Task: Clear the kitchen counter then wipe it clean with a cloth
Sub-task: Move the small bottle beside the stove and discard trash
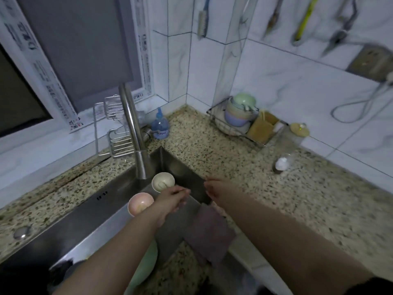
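Two hands over the steel sink, left hand and right hand both slack and empty: clearing looks done, so next I'd grasp the folded mauve cloth draped just below my right wrist and wipe the speckled granite counter.

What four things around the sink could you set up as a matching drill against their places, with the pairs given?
Things:
1. pink bowl
2. purple cloth
3. blue bottle
4. stacked bowls

Places:
A. in the wire rack by the wall
B. in the sink, beside the left hand
C. draped over the sink's right edge
D. on the counter behind the tap

Pairs: 1-B, 2-C, 3-D, 4-A
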The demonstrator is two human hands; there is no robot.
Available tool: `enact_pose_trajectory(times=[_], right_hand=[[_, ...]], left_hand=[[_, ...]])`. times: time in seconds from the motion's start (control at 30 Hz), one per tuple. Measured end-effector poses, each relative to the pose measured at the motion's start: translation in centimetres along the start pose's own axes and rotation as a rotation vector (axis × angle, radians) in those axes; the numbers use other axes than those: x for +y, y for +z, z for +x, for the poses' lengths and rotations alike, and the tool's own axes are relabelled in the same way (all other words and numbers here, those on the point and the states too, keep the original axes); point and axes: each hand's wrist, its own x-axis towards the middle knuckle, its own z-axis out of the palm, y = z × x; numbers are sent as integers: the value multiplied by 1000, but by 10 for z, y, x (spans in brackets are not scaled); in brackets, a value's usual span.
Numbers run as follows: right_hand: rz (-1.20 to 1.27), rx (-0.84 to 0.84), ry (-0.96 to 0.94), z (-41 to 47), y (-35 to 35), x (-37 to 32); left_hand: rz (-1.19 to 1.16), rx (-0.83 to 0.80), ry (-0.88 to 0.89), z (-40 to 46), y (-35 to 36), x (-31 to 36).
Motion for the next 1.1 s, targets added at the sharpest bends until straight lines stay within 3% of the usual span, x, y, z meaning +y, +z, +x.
enact_pose_trajectory(times=[0.37,0.7,1.1], right_hand=[[210,308,-99,-81,-147,4],[444,547,-99,-150,-328,53],[508,694,-80,-252,-591,133]], left_hand=[[218,-269,52,-23,120,19],[356,-483,40,-63,307,4],[376,-492,26,-167,546,-50]])
